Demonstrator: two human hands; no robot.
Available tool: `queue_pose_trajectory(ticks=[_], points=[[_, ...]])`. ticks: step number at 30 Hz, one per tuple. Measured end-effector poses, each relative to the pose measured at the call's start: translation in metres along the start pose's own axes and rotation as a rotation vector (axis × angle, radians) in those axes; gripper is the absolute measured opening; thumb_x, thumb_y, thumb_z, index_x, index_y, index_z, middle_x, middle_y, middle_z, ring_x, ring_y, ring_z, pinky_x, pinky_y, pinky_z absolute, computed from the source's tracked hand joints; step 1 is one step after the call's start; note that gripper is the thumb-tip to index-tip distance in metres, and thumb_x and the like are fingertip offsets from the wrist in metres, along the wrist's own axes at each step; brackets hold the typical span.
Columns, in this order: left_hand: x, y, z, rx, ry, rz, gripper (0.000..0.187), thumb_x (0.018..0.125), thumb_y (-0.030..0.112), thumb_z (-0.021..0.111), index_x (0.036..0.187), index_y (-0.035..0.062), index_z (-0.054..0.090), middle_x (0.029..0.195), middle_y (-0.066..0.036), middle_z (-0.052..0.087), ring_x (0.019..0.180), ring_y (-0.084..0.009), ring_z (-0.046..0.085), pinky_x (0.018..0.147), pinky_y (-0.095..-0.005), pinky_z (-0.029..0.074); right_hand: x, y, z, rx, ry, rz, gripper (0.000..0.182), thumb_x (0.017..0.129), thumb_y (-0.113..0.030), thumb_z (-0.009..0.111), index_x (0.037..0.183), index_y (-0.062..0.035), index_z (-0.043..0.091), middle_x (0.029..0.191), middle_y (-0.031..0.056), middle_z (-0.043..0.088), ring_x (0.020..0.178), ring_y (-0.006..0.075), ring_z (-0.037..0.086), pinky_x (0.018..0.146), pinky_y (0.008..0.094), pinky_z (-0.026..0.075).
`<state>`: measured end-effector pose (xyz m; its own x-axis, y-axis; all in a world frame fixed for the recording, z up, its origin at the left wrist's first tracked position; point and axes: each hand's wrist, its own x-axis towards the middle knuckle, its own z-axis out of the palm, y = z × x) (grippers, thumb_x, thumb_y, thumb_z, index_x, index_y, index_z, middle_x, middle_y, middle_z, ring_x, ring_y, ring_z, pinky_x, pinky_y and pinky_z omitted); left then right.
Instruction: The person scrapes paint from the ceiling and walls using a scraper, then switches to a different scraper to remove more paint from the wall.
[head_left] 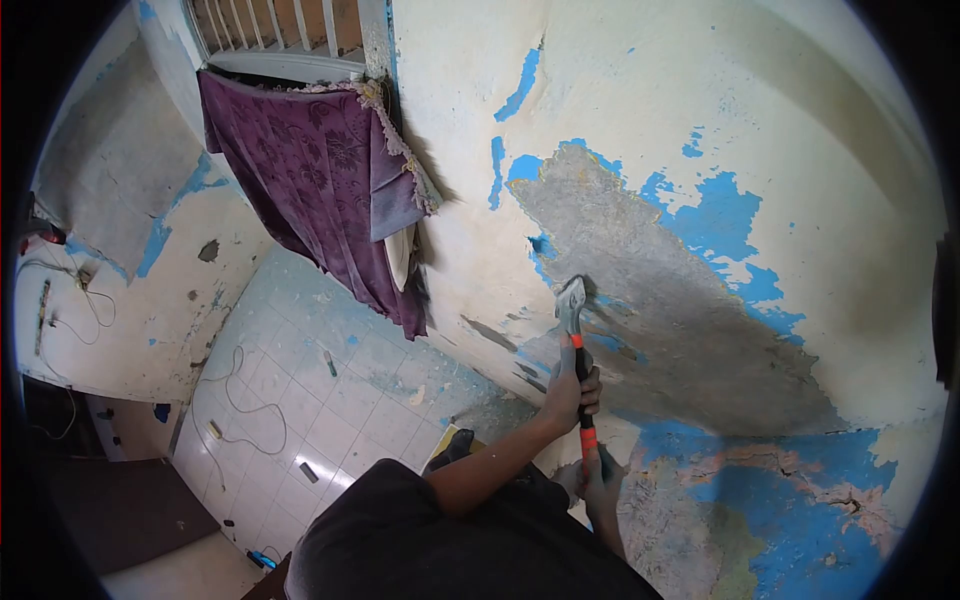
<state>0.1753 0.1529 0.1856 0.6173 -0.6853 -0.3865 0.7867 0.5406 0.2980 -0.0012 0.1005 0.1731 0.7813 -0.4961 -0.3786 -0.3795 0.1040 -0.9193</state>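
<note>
A hammer (570,304) with a dusty grey metal head and a black and orange handle slants up against the wall. My left hand (571,394) is wrapped round the upper part of the handle, below the head. Lower down, my right hand (600,482) grips the handle near its end. The head overlaps a bare grey patch (660,300) in the wall, where the cream paint is gone. Blue paint (728,215) shows along the patch's ragged edge.
A purple cloth (300,170) hangs below a barred window (280,25) on the left. On the tiled floor (330,425) lie a cable (283,425), a small green-handled tool (330,363) and paint flakes. A dark brown panel (130,510) stands at lower left.
</note>
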Motion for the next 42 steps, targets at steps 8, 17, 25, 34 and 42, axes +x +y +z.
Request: queue_pose_trajectory(ticks=[8, 17, 25, 34, 42], points=[[0.006, -0.014, -0.006, 0.045, 0.113, 0.024, 0.057, 0.09, 0.071, 0.03, 0.072, 0.017, 0.036, 0.052, 0.005, 0.024, 0.039, -0.0074, 0.023, 0.036, -0.0244, 0.022, 0.012, 0.027, -0.007, 0.01, -0.026, -0.014, 0.038, 0.099, -0.038, 0.049, 0.099, -0.0001, 0.055, 0.055, -0.0023, 0.04, 0.04, 0.0058, 0.036, 0.037, 0.0241, 0.028], [0.024, -0.019, -0.024, 0.118, 0.181, 0.116, 0.057, 0.091, 0.07, 0.031, 0.071, 0.0174, 0.034, 0.053, 0.005, 0.027, 0.04, -0.0074, 0.025, 0.037, -0.0245, 0.023, 0.041, 0.051, -0.015, -0.04, -0.06, 0.013, 0.048, 0.098, -0.042, 0.049, 0.118, 0.001, 0.057, 0.055, -0.0029, 0.041, 0.041, 0.0052, 0.037, 0.039, 0.023, 0.03], [0.041, -0.033, -0.023, 0.115, 0.228, 0.21, 0.057, 0.09, 0.071, 0.032, 0.072, 0.0173, 0.036, 0.053, 0.005, 0.027, 0.041, -0.0074, 0.026, 0.037, -0.0247, 0.024, 0.074, 0.055, -0.041, -0.013, -0.153, 0.027, 0.046, 0.096, -0.045, 0.052, 0.105, -0.0004, 0.059, 0.057, -0.0032, 0.043, 0.042, 0.0048, 0.037, 0.039, 0.0224, 0.027], [0.049, -0.025, -0.019, 0.086, 0.293, 0.304, 0.057, 0.089, 0.073, 0.033, 0.072, 0.0181, 0.037, 0.052, 0.005, 0.027, 0.039, -0.0075, 0.025, 0.037, -0.0242, 0.022, 0.088, 0.047, -0.045, -0.033, -0.243, 0.015, 0.043, 0.096, -0.044, 0.052, 0.098, -0.0017, 0.059, 0.058, -0.003, 0.044, 0.044, 0.0048, 0.038, 0.039, 0.0225, 0.027], [0.039, -0.048, -0.006, 0.134, 0.256, 0.212, 0.059, 0.087, 0.075, 0.031, 0.071, 0.0185, 0.035, 0.051, 0.006, 0.024, 0.039, -0.0069, 0.023, 0.037, -0.0248, 0.021, 0.074, 0.051, -0.057, -0.033, -0.166, 0.008, 0.044, 0.095, -0.045, 0.053, 0.096, -0.0015, 0.06, 0.057, -0.0026, 0.044, 0.043, 0.0052, 0.04, 0.038, 0.0234, 0.029]])
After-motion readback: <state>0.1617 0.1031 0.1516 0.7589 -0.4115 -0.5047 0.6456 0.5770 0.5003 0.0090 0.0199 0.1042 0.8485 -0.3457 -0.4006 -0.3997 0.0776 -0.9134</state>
